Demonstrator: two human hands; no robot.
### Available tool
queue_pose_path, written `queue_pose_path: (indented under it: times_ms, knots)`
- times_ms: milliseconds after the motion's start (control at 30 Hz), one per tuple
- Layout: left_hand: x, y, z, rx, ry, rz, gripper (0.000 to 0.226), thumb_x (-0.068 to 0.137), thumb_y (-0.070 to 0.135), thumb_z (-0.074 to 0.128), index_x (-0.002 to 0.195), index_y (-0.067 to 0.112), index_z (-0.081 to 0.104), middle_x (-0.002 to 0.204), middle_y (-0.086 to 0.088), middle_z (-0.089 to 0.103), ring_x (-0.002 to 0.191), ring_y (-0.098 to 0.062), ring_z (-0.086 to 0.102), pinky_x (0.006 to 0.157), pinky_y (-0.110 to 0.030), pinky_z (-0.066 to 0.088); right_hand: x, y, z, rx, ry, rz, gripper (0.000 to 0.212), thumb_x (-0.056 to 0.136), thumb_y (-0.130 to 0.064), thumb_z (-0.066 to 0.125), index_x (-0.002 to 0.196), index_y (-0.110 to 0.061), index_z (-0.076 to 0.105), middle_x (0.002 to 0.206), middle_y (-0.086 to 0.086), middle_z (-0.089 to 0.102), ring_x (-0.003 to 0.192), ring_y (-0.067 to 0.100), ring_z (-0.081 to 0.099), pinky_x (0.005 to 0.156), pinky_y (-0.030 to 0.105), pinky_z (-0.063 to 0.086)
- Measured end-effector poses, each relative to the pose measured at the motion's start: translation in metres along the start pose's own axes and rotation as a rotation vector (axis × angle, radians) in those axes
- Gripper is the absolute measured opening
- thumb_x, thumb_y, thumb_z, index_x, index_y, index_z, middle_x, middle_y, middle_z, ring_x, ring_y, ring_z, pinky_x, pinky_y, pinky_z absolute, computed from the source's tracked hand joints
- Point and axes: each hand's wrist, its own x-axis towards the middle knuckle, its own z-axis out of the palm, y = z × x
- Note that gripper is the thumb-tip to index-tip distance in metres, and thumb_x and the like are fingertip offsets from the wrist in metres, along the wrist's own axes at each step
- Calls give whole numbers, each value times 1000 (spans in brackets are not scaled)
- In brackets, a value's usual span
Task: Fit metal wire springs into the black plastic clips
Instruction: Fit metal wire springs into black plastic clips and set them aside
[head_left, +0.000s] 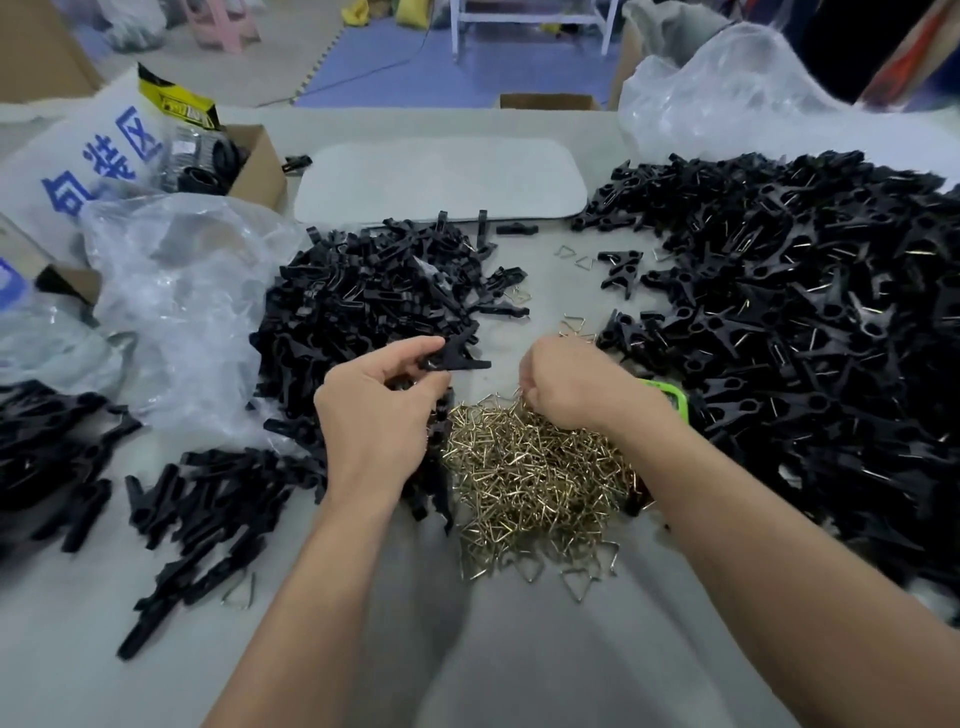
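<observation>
Grey table (62, 649). At 3 o'clock, broad heap of sprung clips (810, 322). At 11 o'clock, smaller heap of bare clips (363, 296). Centre, pile of wire springs (535, 467). Left hand (374, 415) at the pile's 10 o'clock, pinching one black clip (457, 356). Right hand (571, 384) at its 1 o'clock, fingers curled into springs; grip on one not discernible.

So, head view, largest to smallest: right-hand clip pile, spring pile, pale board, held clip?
1. Right-hand clip pile.
2. Spring pile and pale board: look alike; the board lies farther, so unranked.
3. Clip held in the left hand.
</observation>
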Motion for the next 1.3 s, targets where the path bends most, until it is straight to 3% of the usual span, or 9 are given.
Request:
queue_pose_path:
  times_ms: [200, 367, 500, 700, 800, 900, 1033, 1167, 1300]
  knots:
    - [-15, 3, 6, 6, 10, -31, 40, 76, 12, 88, 85, 51, 79, 76, 23, 75, 58, 6, 62, 56, -4, 45, -30, 25, 16, 430, 367, 34, 13, 94, -22, 70, 86, -23, 80, 79, -12, 74, 75, 8, 67, 80, 32, 55]
    - [-25, 11, 26, 17, 14, -35, 50, 76, 11, 88, 83, 59, 76, 75, 20, 75, 52, 3, 56, 49, -12, 45, -46, 38, 14, 338, 511, -2, 19, 94, -18, 66, 77, -20, 74, 63, -10, 69, 61, 7, 63, 69, 29, 52]
    - [-31, 16, 40, 51, 12, -37, 49, 76, 11, 89, 84, 58, 77, 74, 24, 74, 52, 6, 59, 47, -8, 42, -53, 42, 0, 422, 432, -46, 9, 90, -20, 76, 92, -26, 83, 84, -10, 79, 78, 8, 73, 87, 30, 60]
    - [-30, 23, 46, 122, -21, -64, 38, 78, 14, 88, 90, 49, 81, 81, 29, 73, 45, 0, 55, 42, -13, 39, -54, 60, -19, 227, 385, -24, 16, 89, -13, 72, 80, -23, 81, 70, -5, 76, 67, 11, 72, 74, 29, 62]
    - [-29, 23, 47, 107, -50, -58, 44, 78, 12, 88, 89, 53, 79, 79, 25, 74, 44, -4, 50, 40, -20, 39, -57, 66, -24, 663, 402, 79, 15, 80, -18, 79, 70, -29, 79, 59, -10, 72, 55, 2, 69, 54, 8, 48]
    - [-30, 23, 48, 46, -82, -37, 51, 77, 8, 89, 85, 57, 78, 79, 20, 76, 52, -15, 55, 46, -33, 45, -61, 62, -21, 1030, 290, 144, 13, 73, -17, 83, 74, -30, 81, 64, 3, 75, 54, 18, 66, 52, 26, 46]
    - [-29, 22, 50, -4, -111, -34, 48, 77, 7, 89, 88, 53, 80, 82, 17, 78, 63, -44, 64, 56, -57, 55, -64, 53, -15, 1153, 237, 145, 10, 74, -19, 85, 77, -28, 83, 70, 11, 76, 58, 21, 60, 63, 38, 43]
    - [-28, 17, 43, -23, -143, -19, 45, 77, 5, 89, 92, 47, 82, 82, 9, 79, 59, -42, 58, 52, -54, 50, -66, 43, -9, 1231, 233, 140, 13, 76, -9, 85, 76, -22, 83, 73, 15, 76, 56, 21, 56, 56, 32, 43]
    - [-27, 12, 30, -16, -143, 6, 43, 76, 8, 90, 93, 46, 82, 78, 6, 78, 54, -22, 50, 49, -26, 41, -67, 33, -6, 1299, 269, 185, 14, 75, -4, 86, 76, -18, 83, 73, 14, 76, 52, 16, 56, 57, 25, 47]
